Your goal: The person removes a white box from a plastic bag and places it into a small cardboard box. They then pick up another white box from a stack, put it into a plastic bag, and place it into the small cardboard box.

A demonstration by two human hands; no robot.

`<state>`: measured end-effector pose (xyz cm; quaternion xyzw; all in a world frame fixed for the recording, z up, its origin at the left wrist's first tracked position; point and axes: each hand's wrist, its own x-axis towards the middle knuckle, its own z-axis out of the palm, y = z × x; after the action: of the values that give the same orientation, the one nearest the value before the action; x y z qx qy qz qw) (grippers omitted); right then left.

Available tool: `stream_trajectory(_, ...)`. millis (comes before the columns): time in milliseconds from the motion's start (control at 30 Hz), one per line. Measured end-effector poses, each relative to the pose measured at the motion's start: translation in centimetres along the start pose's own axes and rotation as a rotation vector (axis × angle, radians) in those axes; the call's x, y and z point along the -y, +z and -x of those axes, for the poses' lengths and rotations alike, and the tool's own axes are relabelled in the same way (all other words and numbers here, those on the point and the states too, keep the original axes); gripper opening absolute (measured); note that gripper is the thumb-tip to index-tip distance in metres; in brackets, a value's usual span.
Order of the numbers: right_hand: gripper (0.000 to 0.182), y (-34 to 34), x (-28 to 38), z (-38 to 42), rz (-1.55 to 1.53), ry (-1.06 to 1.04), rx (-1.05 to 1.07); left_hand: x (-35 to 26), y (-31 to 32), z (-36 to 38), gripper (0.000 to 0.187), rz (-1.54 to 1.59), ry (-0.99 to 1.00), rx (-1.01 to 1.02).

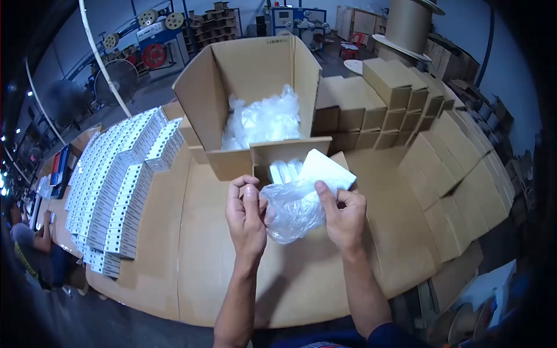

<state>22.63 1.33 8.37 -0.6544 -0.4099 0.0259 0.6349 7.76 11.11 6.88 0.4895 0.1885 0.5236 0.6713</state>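
A flat white box (326, 169) leans out of a crinkled clear plastic bag (293, 216) in front of me. My right hand (343, 219) is closed, its thumb pressed over the box's lower part and the bag's edge. On the other side, my left hand (246, 216) has curled fingers pinching the bag's left edge, the thumb pointing up. Just behind the bag is a small open carton (290, 151) with several plastic-wrapped white pieces (284, 171) in it, partly hidden by the white box.
A large open carton (255, 58) behind holds many bagged items (264, 122). Stacked white printed boxes (116, 180) stand at left. Brown cartons (464, 174) line the right and back right of the cardboard-covered table (220, 278). A person (43, 243) sits at far left.
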Motion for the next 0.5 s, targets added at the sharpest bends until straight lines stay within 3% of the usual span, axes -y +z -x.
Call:
stream_trajectory(33,0.045,-0.7,-0.3,1.5,-0.019,0.077,-0.005,0.2,0.3,1.7,0.033,0.045,-0.030,-0.023)
stream_trajectory(100,0.045,-1.3,-0.5,4.1,0.030,-0.047,-0.106,1.1,0.6,4.7,0.050,0.145,-0.033,0.005)
stream_trajectory(133,0.045,-1.6,-0.5,5.5,0.043,-0.010,-0.111,1.2,0.3,6.0,0.058,-0.074,-0.049,0.092)
stream_trajectory(167,0.046,-1.9,-0.5,7.0,0.057,0.031,-0.109,1.1,0.7,7.9,0.045,-0.293,0.004,0.132)
stream_trajectory(233,0.048,-2.5,-0.7,8.8,0.021,0.091,-0.121,1.7,1.4,9.9,0.029,-0.373,0.104,0.129)
stream_trajectory(300,0.051,-3.3,-1.2,11.1,-0.067,0.179,-0.138,2.2,0.7,11.1,0.021,-0.437,0.025,0.094)
stream_trajectory(333,0.049,-4.2,-1.9,12.4,-0.071,0.247,-0.044,2.3,0.3,11.8,0.018,-0.468,-0.016,0.075)
stream_trajectory(433,0.042,-5.3,-2.7,16.4,-0.162,0.248,-0.047,2.0,-1.0,12.6,0.016,-0.444,-0.101,0.089)
stream_trajectory(500,0.036,-7.4,-3.4,17.8,-0.193,0.295,0.086,1.3,-1.4,12.8,0.019,-0.598,-0.020,0.101)
